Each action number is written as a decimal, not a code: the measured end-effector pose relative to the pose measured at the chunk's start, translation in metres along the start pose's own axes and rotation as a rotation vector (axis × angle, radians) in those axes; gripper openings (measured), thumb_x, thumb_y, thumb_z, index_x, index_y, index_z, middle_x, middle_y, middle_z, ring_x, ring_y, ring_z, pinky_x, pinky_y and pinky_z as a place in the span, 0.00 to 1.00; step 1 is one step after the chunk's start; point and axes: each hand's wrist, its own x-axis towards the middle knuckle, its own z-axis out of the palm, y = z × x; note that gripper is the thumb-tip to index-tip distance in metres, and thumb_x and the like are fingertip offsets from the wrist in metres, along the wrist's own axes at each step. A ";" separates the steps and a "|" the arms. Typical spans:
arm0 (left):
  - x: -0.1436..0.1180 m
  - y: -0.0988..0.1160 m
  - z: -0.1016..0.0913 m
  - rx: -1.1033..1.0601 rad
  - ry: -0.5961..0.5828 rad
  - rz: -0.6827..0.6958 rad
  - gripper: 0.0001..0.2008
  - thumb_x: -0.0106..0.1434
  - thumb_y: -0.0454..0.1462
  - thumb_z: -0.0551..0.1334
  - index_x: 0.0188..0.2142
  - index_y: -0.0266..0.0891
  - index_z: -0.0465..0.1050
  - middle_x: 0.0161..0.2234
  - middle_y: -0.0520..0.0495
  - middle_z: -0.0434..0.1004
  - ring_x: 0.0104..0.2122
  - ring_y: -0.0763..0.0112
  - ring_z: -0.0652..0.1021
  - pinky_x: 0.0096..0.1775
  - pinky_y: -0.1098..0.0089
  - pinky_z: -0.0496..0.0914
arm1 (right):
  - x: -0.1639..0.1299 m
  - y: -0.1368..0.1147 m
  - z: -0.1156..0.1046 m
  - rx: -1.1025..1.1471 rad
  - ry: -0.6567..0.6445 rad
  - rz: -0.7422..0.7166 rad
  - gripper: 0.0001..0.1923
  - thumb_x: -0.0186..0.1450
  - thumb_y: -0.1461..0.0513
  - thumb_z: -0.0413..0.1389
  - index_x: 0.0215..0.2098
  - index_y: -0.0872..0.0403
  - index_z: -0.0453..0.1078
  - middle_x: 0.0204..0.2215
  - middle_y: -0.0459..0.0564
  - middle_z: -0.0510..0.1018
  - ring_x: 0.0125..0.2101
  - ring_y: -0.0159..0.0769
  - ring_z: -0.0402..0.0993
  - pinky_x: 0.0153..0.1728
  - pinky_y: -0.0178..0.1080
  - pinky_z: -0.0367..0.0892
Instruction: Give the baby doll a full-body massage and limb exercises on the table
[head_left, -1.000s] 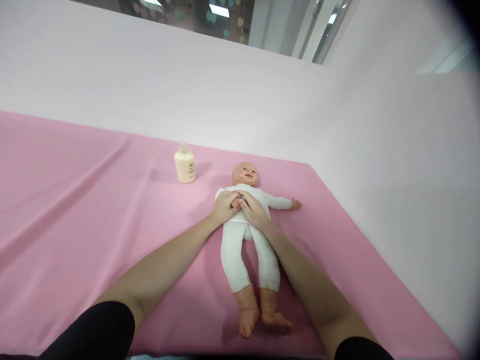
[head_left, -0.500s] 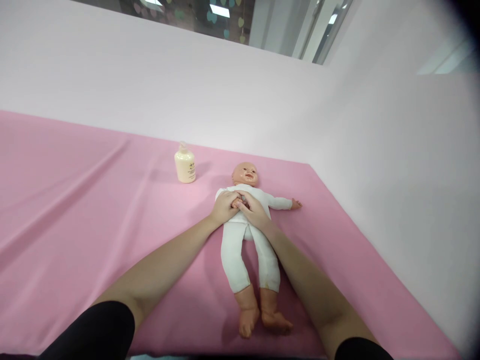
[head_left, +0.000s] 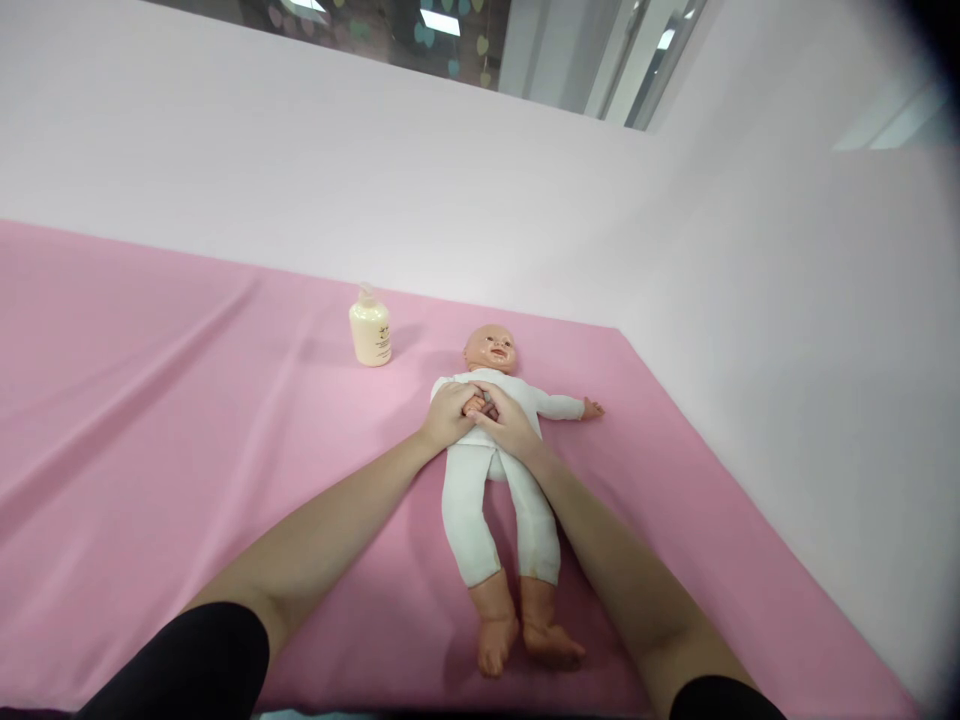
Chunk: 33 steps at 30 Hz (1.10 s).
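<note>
A baby doll in a white top and white trousers lies on its back, head away from me, feet toward me. Over its chest, my left hand is closed around one of the doll's arms. The doll's small hand shows between my two hands. My right hand is curled against that same small hand from the other side, its thumb by the doll's fingers. Both sets of my fingertips are partly hidden. The doll's other arm stretches out to the right on the sheet.
A cream pump bottle stands on the pink sheet, left of the doll's head. White walls rise behind and to the right of the surface. A window is set in the back wall.
My right thumb has shifted slightly down and left at the doll's hand. My arms, the doll's body and the bottle have stayed in place.
</note>
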 end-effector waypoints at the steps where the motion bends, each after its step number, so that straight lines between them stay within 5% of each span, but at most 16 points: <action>1: 0.000 0.000 0.000 0.010 -0.006 -0.008 0.06 0.58 0.40 0.57 0.28 0.40 0.67 0.28 0.49 0.74 0.31 0.66 0.73 0.37 0.66 0.64 | 0.000 0.000 0.000 0.002 0.004 -0.010 0.22 0.64 0.58 0.52 0.55 0.52 0.62 0.50 0.51 0.72 0.50 0.40 0.69 0.52 0.43 0.64; 6: 0.001 0.003 -0.002 0.087 -0.041 -0.035 0.06 0.58 0.39 0.57 0.29 0.40 0.68 0.28 0.48 0.74 0.32 0.66 0.73 0.38 0.65 0.65 | 0.001 0.000 -0.001 0.003 0.024 -0.055 0.18 0.68 0.59 0.45 0.54 0.51 0.63 0.51 0.51 0.71 0.53 0.38 0.66 0.57 0.45 0.58; 13: 0.000 -0.003 0.001 0.161 -0.079 0.039 0.08 0.60 0.38 0.56 0.34 0.39 0.72 0.33 0.46 0.76 0.35 0.64 0.73 0.40 0.64 0.64 | 0.000 -0.002 0.000 -0.031 0.033 -0.059 0.24 0.60 0.60 0.56 0.55 0.51 0.62 0.51 0.54 0.71 0.52 0.43 0.68 0.54 0.47 0.63; 20: -0.001 -0.003 0.002 0.181 -0.078 0.050 0.08 0.61 0.38 0.56 0.36 0.38 0.72 0.35 0.44 0.76 0.37 0.63 0.73 0.43 0.62 0.65 | 0.001 0.001 0.000 -0.002 0.034 -0.076 0.18 0.67 0.61 0.44 0.54 0.52 0.64 0.51 0.52 0.71 0.54 0.38 0.66 0.58 0.46 0.58; 27: -0.001 -0.004 0.002 0.206 -0.089 0.075 0.07 0.60 0.36 0.56 0.35 0.39 0.72 0.34 0.45 0.76 0.36 0.63 0.73 0.41 0.63 0.64 | 0.000 -0.002 0.000 -0.047 0.039 -0.064 0.25 0.59 0.60 0.56 0.55 0.52 0.63 0.50 0.53 0.72 0.51 0.42 0.68 0.54 0.45 0.63; 33: -0.001 -0.004 0.002 0.207 -0.102 0.063 0.08 0.61 0.38 0.56 0.36 0.38 0.71 0.36 0.44 0.76 0.38 0.63 0.73 0.44 0.62 0.65 | 0.001 0.000 0.000 -0.002 0.037 -0.066 0.18 0.66 0.61 0.45 0.54 0.52 0.64 0.51 0.52 0.72 0.53 0.37 0.66 0.57 0.45 0.59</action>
